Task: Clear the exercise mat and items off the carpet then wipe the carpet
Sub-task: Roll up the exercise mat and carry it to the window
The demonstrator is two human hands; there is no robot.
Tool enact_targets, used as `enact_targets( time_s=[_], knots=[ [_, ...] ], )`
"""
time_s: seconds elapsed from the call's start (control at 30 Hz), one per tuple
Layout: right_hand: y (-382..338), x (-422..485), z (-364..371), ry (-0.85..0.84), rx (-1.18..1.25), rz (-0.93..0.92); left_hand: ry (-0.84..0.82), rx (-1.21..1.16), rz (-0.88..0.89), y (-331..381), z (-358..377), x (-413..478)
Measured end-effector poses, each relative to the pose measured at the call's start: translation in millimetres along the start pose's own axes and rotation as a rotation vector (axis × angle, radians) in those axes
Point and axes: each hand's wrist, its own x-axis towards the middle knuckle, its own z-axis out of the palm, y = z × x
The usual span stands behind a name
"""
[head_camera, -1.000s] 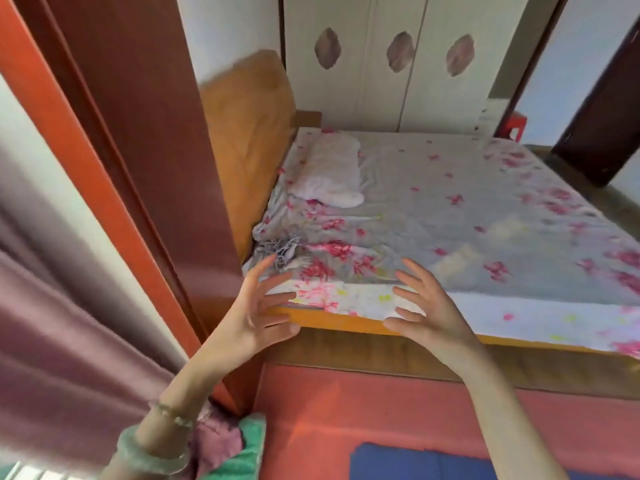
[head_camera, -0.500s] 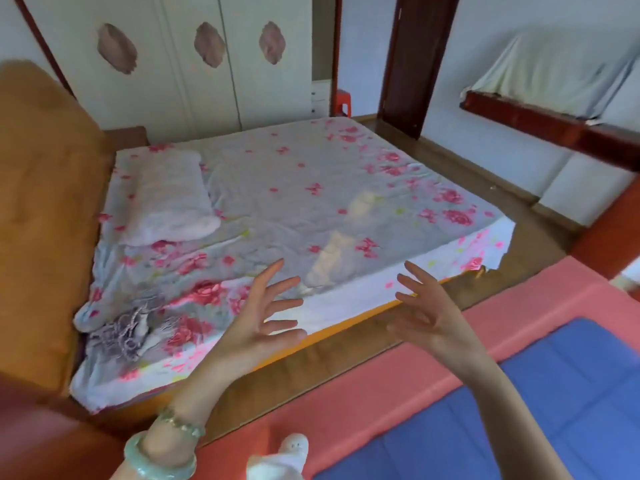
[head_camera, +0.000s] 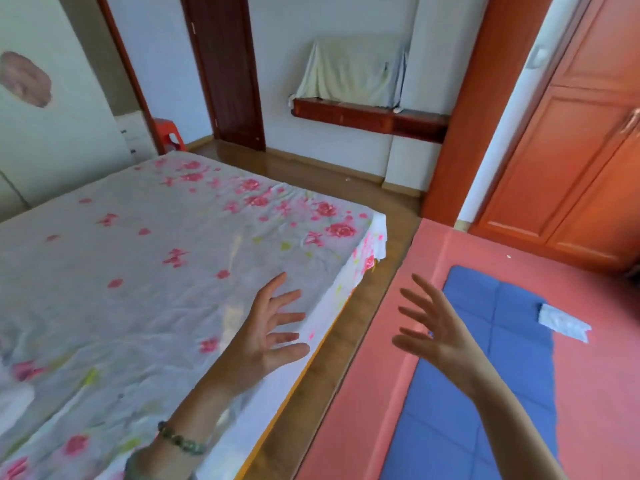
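Observation:
A blue exercise mat (head_camera: 485,375) lies flat on the pink-red carpet (head_camera: 595,393) at the lower right. A small pale blue cloth (head_camera: 562,322) rests at the mat's right edge, partly on the carpet. My left hand (head_camera: 270,334) is raised with fingers spread over the bed's near edge and holds nothing. My right hand (head_camera: 433,334) is raised with fingers spread above the carpet's left border and the mat's corner, also empty.
A bed (head_camera: 156,271) with a floral sheet fills the left side. A strip of wooden floor (head_camera: 363,306) runs between bed and carpet. An orange wooden wardrobe (head_camera: 571,150) stands at the right. A dark door (head_camera: 225,71) and a cloth-covered shelf (head_camera: 367,116) are at the back.
The view has swung right from the bed's head toward the carpet and mat. Both hands stay raised, spread and empty throughout.

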Motion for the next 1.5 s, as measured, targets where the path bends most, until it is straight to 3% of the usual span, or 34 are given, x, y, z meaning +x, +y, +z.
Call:
enact_targets(
  time_s=[0.47,1.3,1.5],
  knots=[
    [21.1,137.0,-61.8,0.335,-0.025,0.055,-0.287,-0.027,-0.024,-34.7,6.7,244.2],
    [85.2,511.3,-359.0,0.583,-0.029,0.138,-0.531,-0.02,0.009,-69.6,192.3,767.7],
    [101.0,615.1,-436.3,0.708,-0.022,0.136,-0.62,-0.033,0.01,-77.7,238.3,918.4]
  ],
)
